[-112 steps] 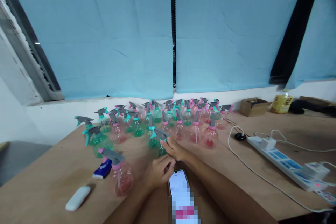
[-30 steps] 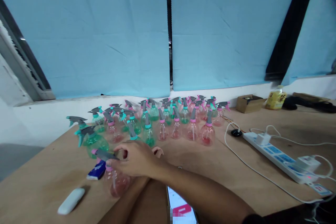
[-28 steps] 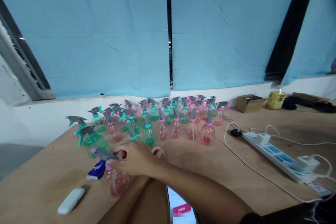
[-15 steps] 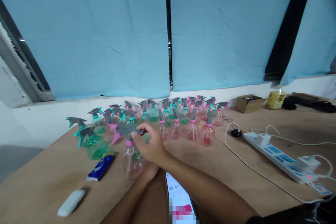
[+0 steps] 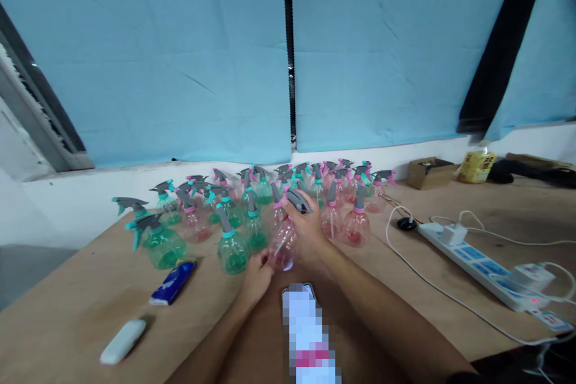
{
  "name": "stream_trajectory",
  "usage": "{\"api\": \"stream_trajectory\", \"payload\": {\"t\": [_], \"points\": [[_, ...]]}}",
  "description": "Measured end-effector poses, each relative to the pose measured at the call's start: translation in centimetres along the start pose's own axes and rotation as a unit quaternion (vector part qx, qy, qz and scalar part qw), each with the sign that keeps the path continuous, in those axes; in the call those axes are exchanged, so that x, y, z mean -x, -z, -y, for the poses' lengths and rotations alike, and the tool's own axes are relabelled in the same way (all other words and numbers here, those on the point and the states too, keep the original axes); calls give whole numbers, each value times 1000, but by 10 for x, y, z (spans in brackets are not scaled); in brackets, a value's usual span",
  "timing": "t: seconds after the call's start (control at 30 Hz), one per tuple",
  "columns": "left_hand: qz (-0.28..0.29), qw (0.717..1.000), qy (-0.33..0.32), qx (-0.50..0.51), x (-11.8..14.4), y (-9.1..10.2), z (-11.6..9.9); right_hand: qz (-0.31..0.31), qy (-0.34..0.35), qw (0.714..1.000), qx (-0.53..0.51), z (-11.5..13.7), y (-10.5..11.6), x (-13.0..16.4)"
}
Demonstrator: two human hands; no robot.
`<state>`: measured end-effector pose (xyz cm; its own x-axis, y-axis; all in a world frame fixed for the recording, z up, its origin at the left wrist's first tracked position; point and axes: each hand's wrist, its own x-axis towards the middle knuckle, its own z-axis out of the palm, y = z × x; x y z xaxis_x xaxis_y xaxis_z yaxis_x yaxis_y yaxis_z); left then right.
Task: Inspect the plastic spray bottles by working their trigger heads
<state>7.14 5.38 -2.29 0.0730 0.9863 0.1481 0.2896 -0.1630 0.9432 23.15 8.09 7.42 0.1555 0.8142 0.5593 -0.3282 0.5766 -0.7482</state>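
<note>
A clear pink spray bottle point(image 5: 283, 247) is tilted in front of the rows, its grey trigger head leaning right. My right hand point(image 5: 307, 216) is closed around that head and neck. Low on the bottle's left side, my left hand point(image 5: 258, 276) has its fingers curled against the base. Just left of it stands a green spray bottle point(image 5: 233, 250), with another green bottle point(image 5: 256, 228) behind. To the right are two upright pink bottles, one nearer point(image 5: 332, 223) and one at the end point(image 5: 356, 229). My right hand hides part of the row behind.
Several more green and pink spray bottles crowd toward the wall. A blue packet point(image 5: 173, 282) and white case point(image 5: 123, 342) lie at left. A phone point(image 5: 310, 324) lies in front of me. At right are a power strip point(image 5: 479, 264), cables, a cardboard box point(image 5: 429, 174) and a yellow-labelled bottle point(image 5: 477, 165).
Both hands, with a pink spray bottle, are now farther right, in front of the pink row. The green bottle behind their former place is uncovered. My left hand has come into view.
</note>
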Motion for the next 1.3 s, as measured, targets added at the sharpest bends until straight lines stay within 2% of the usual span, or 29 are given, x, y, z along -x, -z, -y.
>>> {"api": "stream_trajectory", "payload": {"t": [0.17, 0.4, 0.7, 0.8, 1.1, 1.3], "points": [[-12, 997, -20, -72, 3, 4, -8, 61, -57, 996, -14, -16, 21, -14], [-22, 999, -1, -33, -2, 8, -3, 203, -172, 963, -48, -34, 32, -11], [-17, 1000, 3, -14, -5, 5, 2, 296, -142, 945, -3, -36, 10, 4], [-20, 1000, 12, 1, -4, 6, 1, 307, -145, 941, 0, -36, 7, 4], [-12, 998, 48, 34, -1, 5, -11, 286, -177, 941, -20, -35, 10, 3], [-16, 996, 67, 49, -1, 6, -10, 272, -141, 952, -7, -38, 11, -1]]}}
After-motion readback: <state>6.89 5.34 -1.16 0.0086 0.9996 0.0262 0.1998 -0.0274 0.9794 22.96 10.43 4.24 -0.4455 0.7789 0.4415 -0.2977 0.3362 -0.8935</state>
